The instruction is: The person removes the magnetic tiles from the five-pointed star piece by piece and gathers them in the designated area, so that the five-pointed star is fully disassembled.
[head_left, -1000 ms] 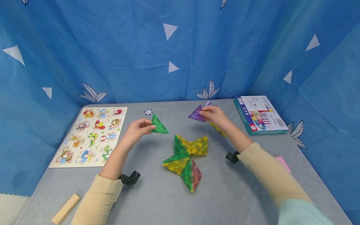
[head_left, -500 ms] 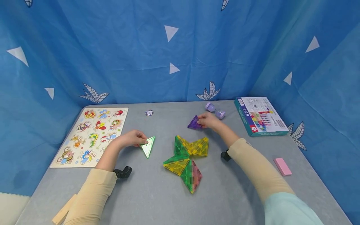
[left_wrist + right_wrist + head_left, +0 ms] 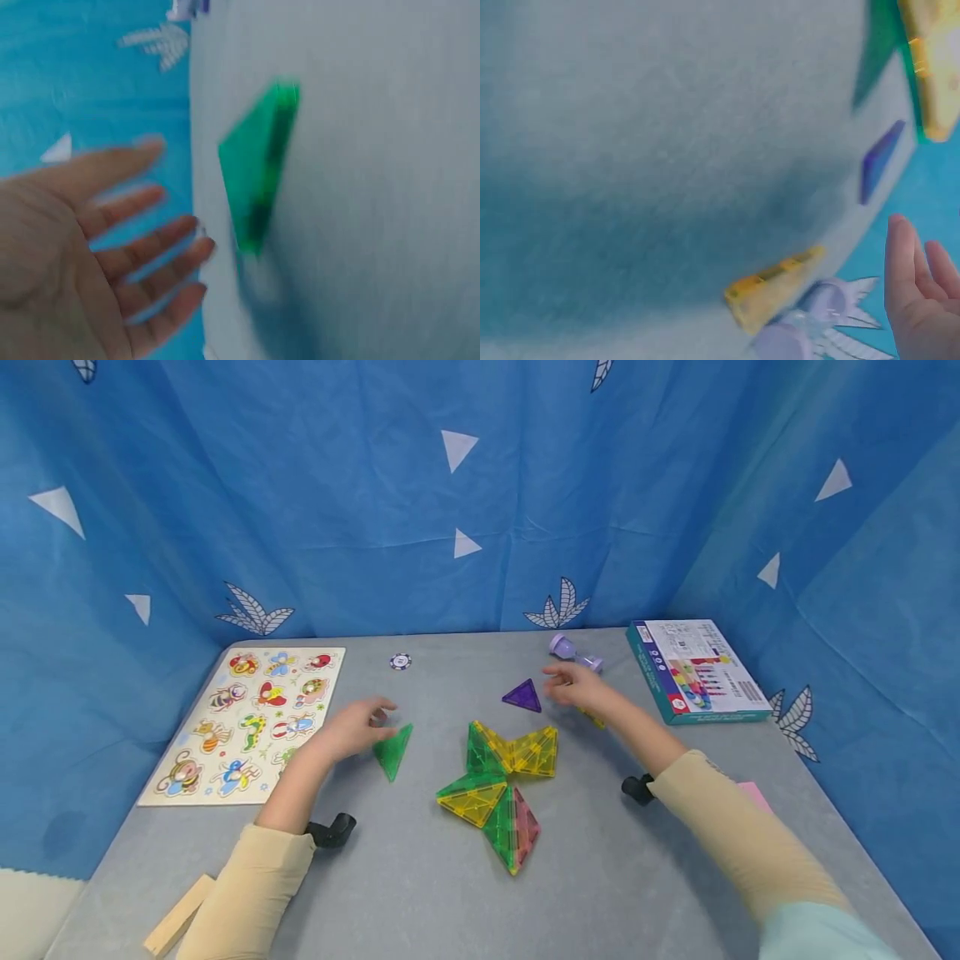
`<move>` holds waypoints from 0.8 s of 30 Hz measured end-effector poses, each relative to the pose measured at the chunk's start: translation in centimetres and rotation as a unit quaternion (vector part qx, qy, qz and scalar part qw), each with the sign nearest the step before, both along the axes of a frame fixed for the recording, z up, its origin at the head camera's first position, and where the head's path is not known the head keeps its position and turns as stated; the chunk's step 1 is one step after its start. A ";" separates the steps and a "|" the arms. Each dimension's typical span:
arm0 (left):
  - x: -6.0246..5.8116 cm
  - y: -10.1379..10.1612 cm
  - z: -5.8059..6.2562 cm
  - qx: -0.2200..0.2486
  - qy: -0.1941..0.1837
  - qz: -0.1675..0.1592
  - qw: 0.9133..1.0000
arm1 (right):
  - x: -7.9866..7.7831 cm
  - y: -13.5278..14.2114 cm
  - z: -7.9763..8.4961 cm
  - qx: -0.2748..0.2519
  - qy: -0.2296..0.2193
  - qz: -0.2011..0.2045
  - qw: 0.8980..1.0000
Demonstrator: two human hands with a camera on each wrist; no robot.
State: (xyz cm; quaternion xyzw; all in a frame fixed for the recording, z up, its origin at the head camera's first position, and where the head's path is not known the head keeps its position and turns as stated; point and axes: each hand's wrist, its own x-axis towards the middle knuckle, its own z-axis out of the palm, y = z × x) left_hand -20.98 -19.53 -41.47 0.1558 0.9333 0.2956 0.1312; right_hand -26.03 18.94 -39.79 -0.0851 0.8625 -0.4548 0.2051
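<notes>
My left hand (image 3: 354,727) has its fingers spread beside a green triangular magnetic tile (image 3: 392,754); the left wrist view shows a gap between the fingers (image 3: 154,251) and the blurred tile. On the table, a purple triangular tile (image 3: 523,696) lies just left of my right hand (image 3: 576,685). That hand's fingers are extended and hold nothing. Partly hidden under the right hand is a yellow triangular tile (image 3: 769,289), better seen in the right wrist view. Between the hands and nearer me stands a star-like shape of joined green, yellow and red tiles (image 3: 472,802).
A wooden insect puzzle board (image 3: 258,727) occupies the left side. Behind are a poker chip (image 3: 401,661) and a small purple hourglass-like object (image 3: 562,647). A boxed toy (image 3: 701,672) sits back right, a pink block (image 3: 753,795) right, a wooden block (image 3: 178,917) front left.
Both hands have lowered their tiles to the table and let go: the green one on the left, the purple one further back. The right hand has then moved rightward, over the yellow tile.
</notes>
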 end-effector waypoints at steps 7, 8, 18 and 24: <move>3.7 6.0 0.4 0.066 0.053 -0.140 0.986 | 4.6 1.4 1.4 -0.034 0.044 0.083 0.995; 4.3 6.9 0.6 0.059 0.055 -0.159 0.984 | 5.3 1.4 1.5 -0.034 0.043 0.095 0.994; 7.0 10.9 0.4 -0.044 0.081 -0.244 0.965 | 11.3 -0.5 -0.1 -0.029 -0.039 0.203 0.978; 7.3 11.2 0.4 -0.065 0.094 -0.239 0.964 | 12.5 -2.5 -2.1 -0.048 -0.068 0.202 0.976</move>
